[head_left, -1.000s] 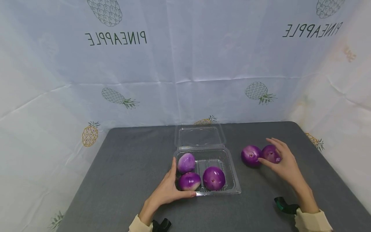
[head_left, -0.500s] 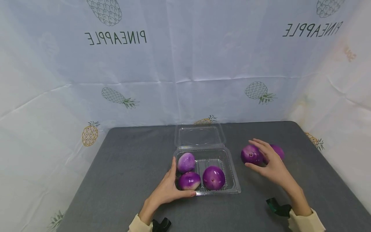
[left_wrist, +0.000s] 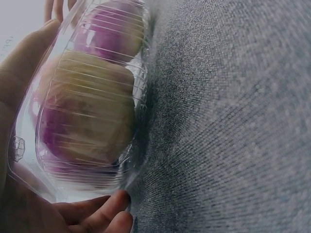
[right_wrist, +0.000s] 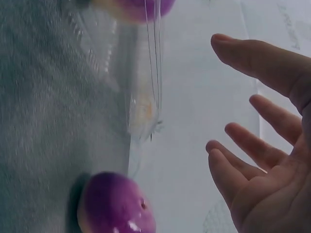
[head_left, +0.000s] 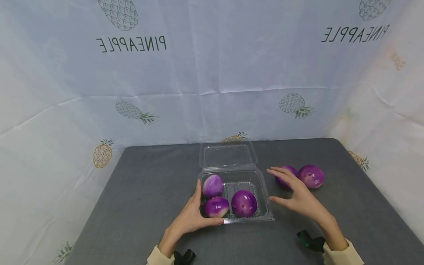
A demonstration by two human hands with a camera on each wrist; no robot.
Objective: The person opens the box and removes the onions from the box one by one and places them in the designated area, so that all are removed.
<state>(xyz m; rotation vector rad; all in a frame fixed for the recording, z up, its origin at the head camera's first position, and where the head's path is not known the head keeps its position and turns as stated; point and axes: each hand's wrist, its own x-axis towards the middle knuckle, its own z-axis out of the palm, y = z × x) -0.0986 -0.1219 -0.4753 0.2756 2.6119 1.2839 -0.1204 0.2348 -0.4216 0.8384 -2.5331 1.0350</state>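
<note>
In the head view a clear plastic clamshell box [head_left: 232, 221] lies with its lid [head_left: 228, 154] folded back. My left hand [head_left: 188, 217] grips its near left corner, thumb along the front rim and fingers down the left side. Inside sit three round purple-and-white, turnip-like vegetables: one far left [head_left: 212, 186], one near left [head_left: 216, 207] and one on the right [head_left: 244, 203]. My right hand [head_left: 299, 198] hovers beyond the box's right side, fingers spread and holding nothing. Behind it lie two similar vegetables, one partly covered [head_left: 287, 171] and one in plain view [head_left: 311, 176].
A dark grey table [head_left: 159, 176] carries everything. Behind it hangs a pale cloth [head_left: 179, 73] printed with pineapples, its lower edge meeting the table's back edge. A black wrist strap piece [head_left: 311, 241] shows beside the right wrist, above the table.
My right hand has moved left from the two loose vegetables toward the box, its fingers spreading wider. The left hand, the box and all the vegetables have stayed where they were.
</note>
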